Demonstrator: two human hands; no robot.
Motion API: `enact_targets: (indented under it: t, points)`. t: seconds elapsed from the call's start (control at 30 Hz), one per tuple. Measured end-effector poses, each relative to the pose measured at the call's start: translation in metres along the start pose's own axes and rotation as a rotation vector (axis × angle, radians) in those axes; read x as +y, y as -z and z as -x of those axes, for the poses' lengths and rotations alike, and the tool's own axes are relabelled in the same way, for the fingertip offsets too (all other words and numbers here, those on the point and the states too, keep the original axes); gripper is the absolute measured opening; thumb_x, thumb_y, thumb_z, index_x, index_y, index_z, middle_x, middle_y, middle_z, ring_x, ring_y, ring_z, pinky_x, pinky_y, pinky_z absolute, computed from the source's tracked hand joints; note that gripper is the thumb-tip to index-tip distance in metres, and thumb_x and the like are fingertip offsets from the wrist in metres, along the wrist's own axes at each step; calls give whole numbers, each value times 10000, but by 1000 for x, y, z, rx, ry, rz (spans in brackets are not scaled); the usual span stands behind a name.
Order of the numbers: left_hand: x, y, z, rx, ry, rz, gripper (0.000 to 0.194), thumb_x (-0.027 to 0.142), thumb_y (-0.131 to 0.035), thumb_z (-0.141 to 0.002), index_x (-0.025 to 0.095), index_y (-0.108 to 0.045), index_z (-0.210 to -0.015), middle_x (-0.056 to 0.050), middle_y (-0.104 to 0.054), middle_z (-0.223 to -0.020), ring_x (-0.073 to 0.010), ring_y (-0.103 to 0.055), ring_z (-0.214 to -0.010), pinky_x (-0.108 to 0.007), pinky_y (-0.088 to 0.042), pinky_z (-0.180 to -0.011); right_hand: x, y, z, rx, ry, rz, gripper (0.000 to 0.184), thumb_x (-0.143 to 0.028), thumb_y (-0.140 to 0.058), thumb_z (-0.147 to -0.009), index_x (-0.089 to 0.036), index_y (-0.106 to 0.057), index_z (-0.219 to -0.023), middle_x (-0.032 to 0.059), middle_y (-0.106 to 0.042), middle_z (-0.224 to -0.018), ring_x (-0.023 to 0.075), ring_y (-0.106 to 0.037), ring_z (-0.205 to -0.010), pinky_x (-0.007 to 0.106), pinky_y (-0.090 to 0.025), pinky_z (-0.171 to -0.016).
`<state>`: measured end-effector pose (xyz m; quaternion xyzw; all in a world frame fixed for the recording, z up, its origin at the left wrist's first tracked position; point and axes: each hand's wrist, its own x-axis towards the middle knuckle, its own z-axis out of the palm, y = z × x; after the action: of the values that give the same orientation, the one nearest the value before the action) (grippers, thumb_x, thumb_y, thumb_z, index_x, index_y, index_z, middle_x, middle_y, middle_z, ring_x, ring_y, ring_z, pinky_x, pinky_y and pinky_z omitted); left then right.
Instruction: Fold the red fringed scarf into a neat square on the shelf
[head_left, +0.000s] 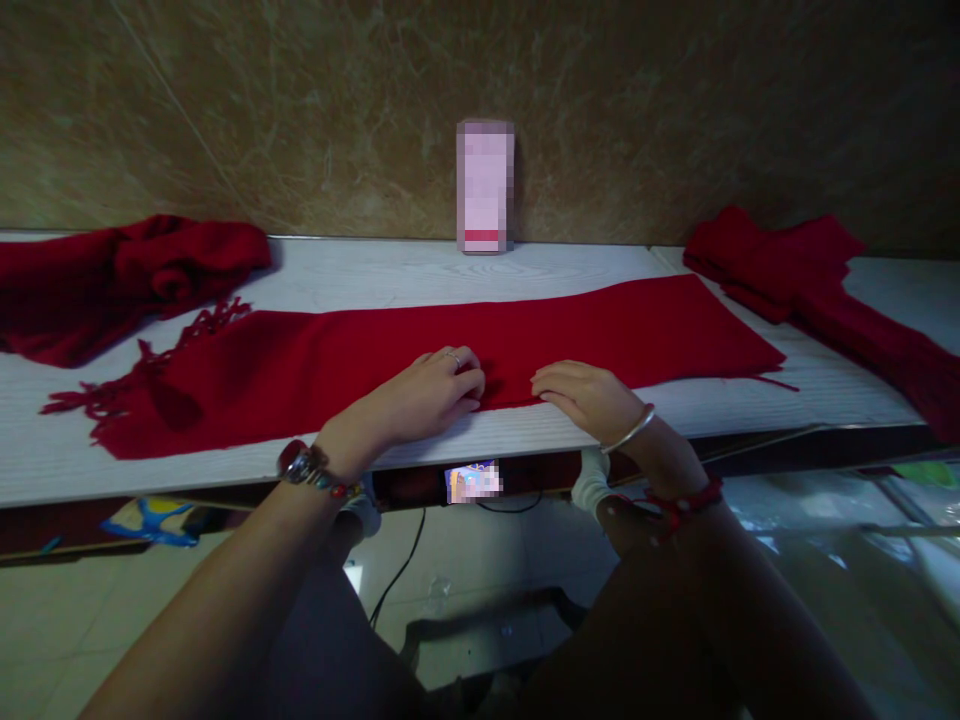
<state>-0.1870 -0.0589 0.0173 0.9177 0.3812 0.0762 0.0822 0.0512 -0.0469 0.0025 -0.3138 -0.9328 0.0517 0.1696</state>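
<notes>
A long red scarf lies flat across the white table, its fringed end to the left. My left hand rests on the scarf's near edge with the fingers curled and pinching the cloth. My right hand lies a little to the right on the same edge, fingers bent down onto the fabric. Both hands sit close together near the table's front edge.
A heap of red scarves lies at the back left and another red pile at the right. A pink upright box stands against the marbled wall. Below the table are a cable, a small screen and the floor.
</notes>
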Motion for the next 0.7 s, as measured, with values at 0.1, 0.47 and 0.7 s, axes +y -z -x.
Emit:
enact_targets:
  t: [0.1, 0.47, 0.7]
  points:
    - [0, 2, -1, 46, 15, -23, 188, 223, -425, -883, 146, -595, -865, -97, -557, -988, -198, -531, -885, -363, -448, -820, -3, 1, 0, 59, -56, -22, 255, -111, -408, -864, -187, -651, -871, 59, -713, -903, 174, -650, -867, 324, -522, -824]
    - [2, -2, 1, 15, -22, -60, 220, 255, -417, -901, 181, -622, -872, -89, -531, -1232, -230, -474, -1158, -440, -400, -965, 1, -5, 4, 23, -18, 28, 253, -117, -436, -857, -203, -674, -868, 54, -718, -979, 178, -641, -941, 328, -512, -843]
    - [1, 2, 1, 90, -3, -18, 220, 232, -406, -913, 156, -605, -858, -127, -521, -1267, -240, -463, -1194, -455, -382, -993, -3, -4, 3, 83, -103, 32, 252, -105, -421, -860, -187, -657, -896, 67, -723, -945, 188, -657, -891, 349, -519, -828]
